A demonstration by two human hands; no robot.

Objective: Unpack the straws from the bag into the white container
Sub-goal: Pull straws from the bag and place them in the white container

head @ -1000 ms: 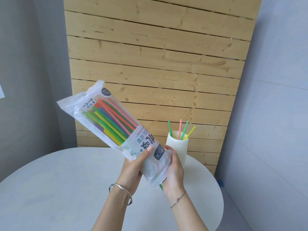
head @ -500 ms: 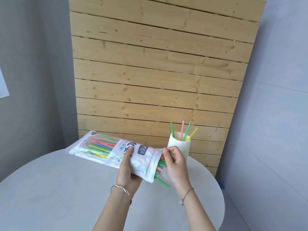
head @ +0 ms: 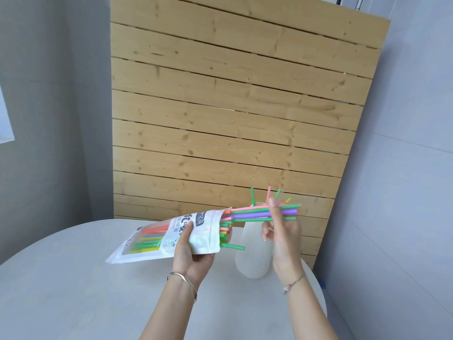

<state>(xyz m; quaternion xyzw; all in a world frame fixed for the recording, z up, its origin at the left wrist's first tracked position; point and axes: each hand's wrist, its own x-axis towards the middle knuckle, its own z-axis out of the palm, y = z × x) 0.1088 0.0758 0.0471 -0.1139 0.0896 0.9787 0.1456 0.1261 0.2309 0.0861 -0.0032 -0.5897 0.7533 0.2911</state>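
Bench [head: 73,290] sits under both hands; left hand [head: 193,253] is wrapped round the open end of the bag [head: 157,241], holding it sideways off the bench; right hand [head: 285,244], off to its right, pinches a bunch of straws [head: 252,213] poking halfway out the bag's mouth; white container [head: 252,261] stands just behind the right hand, a few upright straws [head: 252,195] in it; wooden slat panel [head: 220,106] beyond.

The left hand [head: 190,253] gripped the straw bag [head: 171,238]; the right hand [head: 282,231] pinched several straws [head: 255,213] beside the white ribbed container [head: 253,256]
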